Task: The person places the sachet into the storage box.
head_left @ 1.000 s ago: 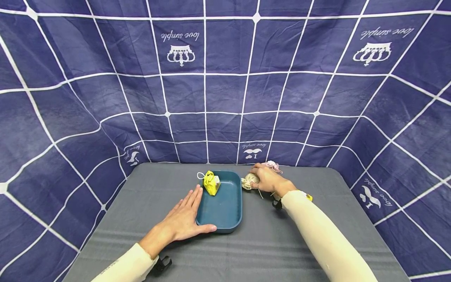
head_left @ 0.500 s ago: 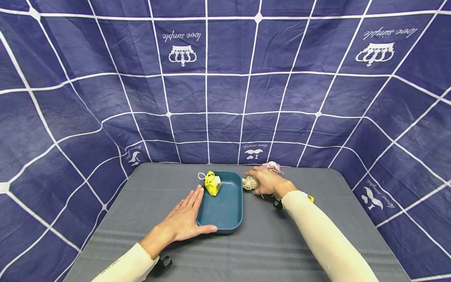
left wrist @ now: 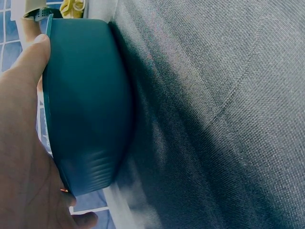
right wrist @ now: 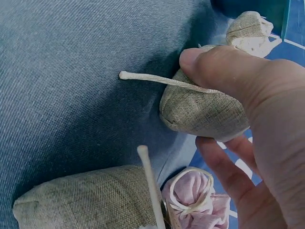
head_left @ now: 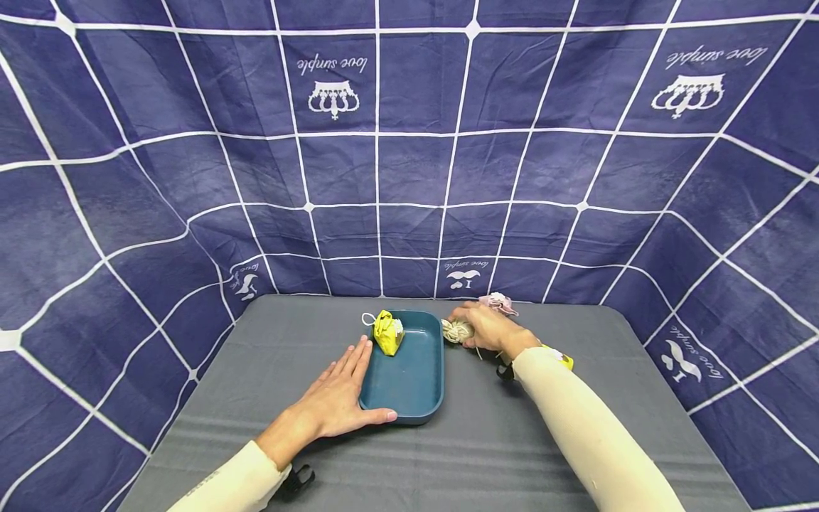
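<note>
Upside down, “love simple” (head_left: pixel 466 264) behind pouch (head_left: pixel 457 331)

On my head view I see cream, close-fitting sleeves reaching the wrists. The left sleeve (head_left: pixel 233 480), toward the left edge of the surface (head_left: pixel 493 448), carries a faint grey line of marking (head_left: pixel 203 483), too small for me to read. A black looped strap (head_left: pixel 298 478) shows beside its cuff. The right sleeve (head_left: pixel 589 427), toward the right edge, has a black band (head_left: pixel 505 370) partly hidden below it. I make out the left hand (head_left: pixel 333 398) and right hand (head_left: pixel 489 328) as bare.
</note>
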Demonstrator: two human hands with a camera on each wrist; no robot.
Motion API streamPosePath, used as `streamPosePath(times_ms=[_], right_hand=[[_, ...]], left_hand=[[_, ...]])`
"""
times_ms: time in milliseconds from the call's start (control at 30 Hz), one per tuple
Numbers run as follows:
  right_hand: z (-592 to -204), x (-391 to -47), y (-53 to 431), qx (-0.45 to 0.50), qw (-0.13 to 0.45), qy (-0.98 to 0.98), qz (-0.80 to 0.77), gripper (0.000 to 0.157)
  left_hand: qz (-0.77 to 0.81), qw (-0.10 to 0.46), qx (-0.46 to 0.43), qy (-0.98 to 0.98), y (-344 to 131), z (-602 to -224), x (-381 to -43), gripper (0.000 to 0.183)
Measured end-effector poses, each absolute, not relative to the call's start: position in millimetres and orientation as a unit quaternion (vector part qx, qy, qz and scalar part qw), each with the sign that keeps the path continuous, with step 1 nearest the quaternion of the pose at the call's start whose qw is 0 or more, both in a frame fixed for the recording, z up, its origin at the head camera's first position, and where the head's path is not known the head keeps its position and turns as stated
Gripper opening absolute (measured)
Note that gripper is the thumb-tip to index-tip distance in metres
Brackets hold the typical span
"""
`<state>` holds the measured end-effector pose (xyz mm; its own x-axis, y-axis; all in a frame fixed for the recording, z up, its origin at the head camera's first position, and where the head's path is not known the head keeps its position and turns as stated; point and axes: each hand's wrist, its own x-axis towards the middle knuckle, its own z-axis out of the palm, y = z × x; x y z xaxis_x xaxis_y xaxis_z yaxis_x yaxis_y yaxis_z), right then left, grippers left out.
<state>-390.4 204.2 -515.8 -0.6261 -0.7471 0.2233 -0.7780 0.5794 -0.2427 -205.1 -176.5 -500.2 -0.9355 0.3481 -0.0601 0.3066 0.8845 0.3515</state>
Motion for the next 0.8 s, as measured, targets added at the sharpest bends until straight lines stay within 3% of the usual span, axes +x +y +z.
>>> streamPosePath(times_ms=[200,500,600,800], right_hand=[[-532,-404,212,0.421,0.077,-0.886,0.179,0.053],[-510,-383,210,0.382,0.100,-0.892,0.219,0.051],[-485,-364,201,0.341,0.094,-0.910,0.215,0.049],[-468,-360,195,0.284,0.097,-0.930,0.215,0.049]], left_hand=[[0.169,0.061,0.169,0.969,-176,-500,-205,0.145],[0.169,0.064,0.164,0.970,-175,-497,-204,0.146],[0.168,0.065,0.163,0.970,-175,-498,-203,0.147],[0.166,0.069,0.161,0.971,-176,-498,-204,0.148]])
